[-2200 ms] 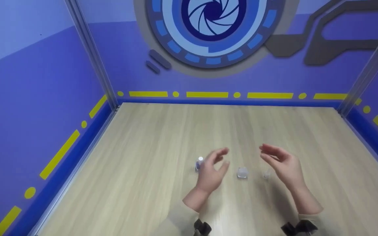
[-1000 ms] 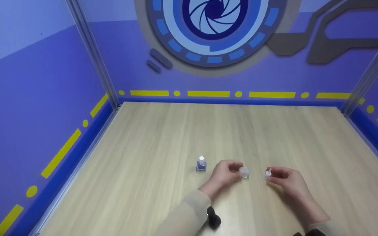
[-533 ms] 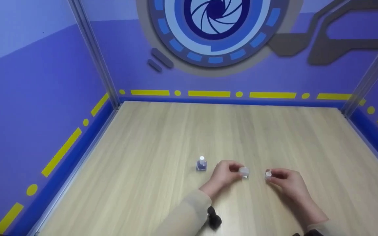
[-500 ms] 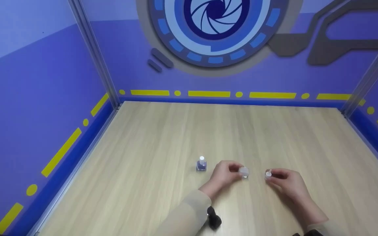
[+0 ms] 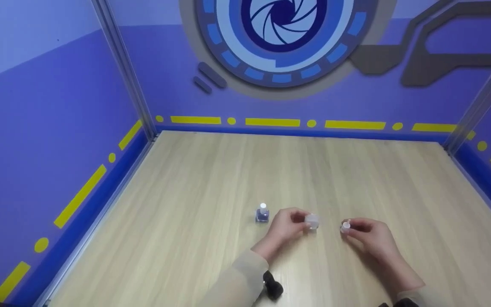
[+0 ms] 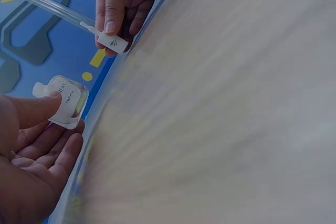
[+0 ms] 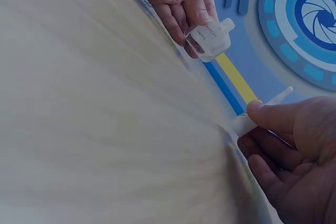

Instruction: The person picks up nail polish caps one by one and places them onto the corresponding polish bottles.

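Observation:
My left hand (image 5: 286, 225) pinches a small clear, flat, square-shouldered bottle (image 5: 312, 221) between thumb and fingers. In the left wrist view the bottle (image 6: 67, 100) shows a printed label and a short pale neck. Across a gap to the right, my right hand (image 5: 375, 236) pinches a small white cylinder with a thin pale stem. In the right wrist view this white cylinder (image 7: 244, 124) sits between thumb and forefinger, stem pointing up and away. Left of my left hand, a nail polish bottle (image 5: 262, 214) with purplish contents and white cap stands upright.
The pale wood table (image 5: 211, 179) is bounded by a blue back wall (image 5: 160, 85) and side walls with yellow dashes. Metal posts (image 5: 122, 64) rise at the rear corners. A black strap piece (image 5: 273, 288) is by my left sleeve.
Both hands came down from above the table and gripped the clear bottle and the white cylinder. Over the last half second both have shifted slightly left with them. The nail polish bottle stays put.

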A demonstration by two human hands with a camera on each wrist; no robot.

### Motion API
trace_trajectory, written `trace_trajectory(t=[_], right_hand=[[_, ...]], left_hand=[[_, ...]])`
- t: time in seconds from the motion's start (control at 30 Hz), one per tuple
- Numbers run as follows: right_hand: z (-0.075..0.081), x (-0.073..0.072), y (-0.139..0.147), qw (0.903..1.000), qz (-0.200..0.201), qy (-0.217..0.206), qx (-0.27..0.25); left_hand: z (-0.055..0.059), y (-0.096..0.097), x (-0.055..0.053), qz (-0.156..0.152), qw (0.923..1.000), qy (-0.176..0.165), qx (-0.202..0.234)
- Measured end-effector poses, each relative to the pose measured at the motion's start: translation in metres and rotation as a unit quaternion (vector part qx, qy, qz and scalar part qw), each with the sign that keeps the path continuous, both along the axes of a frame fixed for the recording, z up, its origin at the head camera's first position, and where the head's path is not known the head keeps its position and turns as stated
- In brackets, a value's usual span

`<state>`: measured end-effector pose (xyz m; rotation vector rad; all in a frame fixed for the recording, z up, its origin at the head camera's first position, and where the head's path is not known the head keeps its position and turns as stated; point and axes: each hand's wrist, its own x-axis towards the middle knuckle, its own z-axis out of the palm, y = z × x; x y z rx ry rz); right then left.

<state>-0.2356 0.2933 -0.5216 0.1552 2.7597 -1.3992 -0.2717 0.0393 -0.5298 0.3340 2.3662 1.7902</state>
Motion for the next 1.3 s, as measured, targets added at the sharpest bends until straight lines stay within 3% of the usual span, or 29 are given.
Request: trace_trajectory(t=[0.13, 0.27, 0.37, 0.53, 0.8, 1.3], right_hand=[[0.006, -0.003, -0.009, 0.9994, 0.002, -0.013, -0.031], [0.012, -0.007, -0.018, 0.9943, 0.003, -0.018, -0.105], [0.016, -0.010, -0.024, 0.9907, 0.022, 0.002, -0.134], [0.026, -0.016, -0.031, 0.9923, 0.061, 0.049, -0.096], [0.042, -0.026, -0.041, 0.9924, 0.090, 0.056, -0.064], [0.042, -0.028, -0.046, 0.9881, 0.133, 0.066, -0.039]], left_hand=[[-0.001, -0.006, 0.000, -0.001, 0.9999, 0.005, 0.015], [-0.003, -0.011, 0.000, 0.001, 0.9989, -0.003, 0.046], [-0.004, -0.013, 0.000, -0.003, 0.9980, -0.010, 0.063], [-0.009, -0.016, 0.001, -0.012, 0.9969, -0.014, 0.076], [-0.010, -0.020, 0.002, -0.029, 0.9955, -0.021, 0.088], [-0.013, -0.021, 0.003, -0.034, 0.9950, -0.028, 0.090]])
